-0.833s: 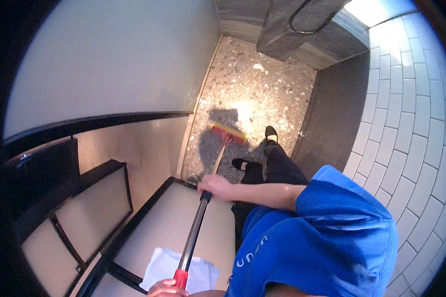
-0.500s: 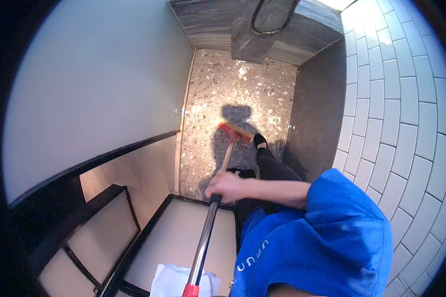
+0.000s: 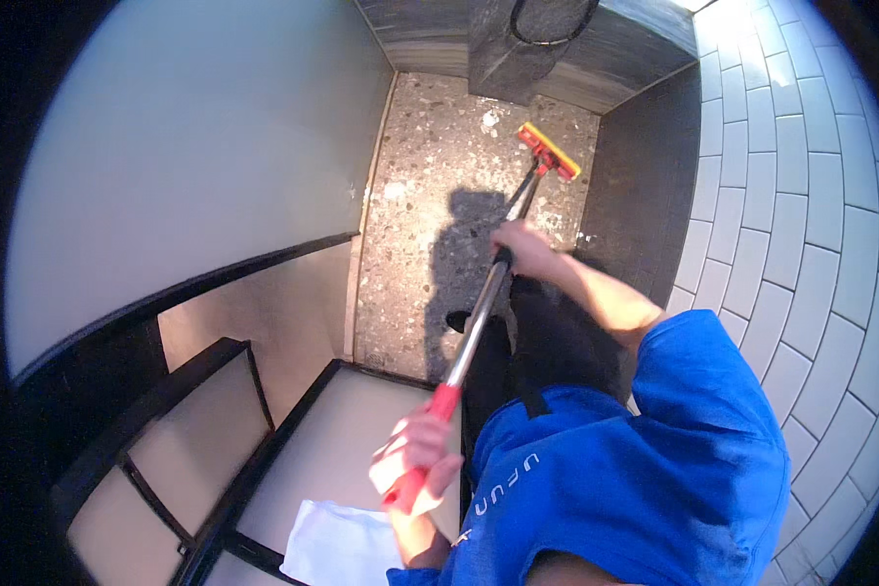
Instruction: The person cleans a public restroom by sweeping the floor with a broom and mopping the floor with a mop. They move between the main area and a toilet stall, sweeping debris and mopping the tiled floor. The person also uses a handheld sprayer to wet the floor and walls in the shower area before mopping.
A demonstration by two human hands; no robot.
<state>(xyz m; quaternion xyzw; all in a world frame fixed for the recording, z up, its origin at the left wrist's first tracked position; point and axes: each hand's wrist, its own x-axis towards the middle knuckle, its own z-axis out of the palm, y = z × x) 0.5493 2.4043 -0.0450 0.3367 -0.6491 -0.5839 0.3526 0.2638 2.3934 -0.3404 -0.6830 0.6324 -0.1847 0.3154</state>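
Observation:
A sponge mop [image 3: 480, 314] with a silver metal pole and a red grip slants across the view. My left hand [image 3: 412, 459] is wrapped round its red grip at the lower end. Farther up, my right hand [image 3: 523, 248] grips the pole by its black collar. The red and yellow mop head [image 3: 549, 152] is over the far right part of the speckled stone floor [image 3: 415, 195], near the dark side wall. Whether the head presses on the floor, I cannot tell.
A frosted panel [image 3: 205, 146] stands at left above a black rail. White tiles [image 3: 781, 195] cover the right wall. A grey block with a black hose [image 3: 518, 39] is at the far end. White cloth [image 3: 337, 542] lies on a black-framed panel [image 3: 332, 439] near me.
The mop head has moved away and to the right, from beside my foot toward the far right corner. My right hand went forward with it. My left hand and the red grip have come into view.

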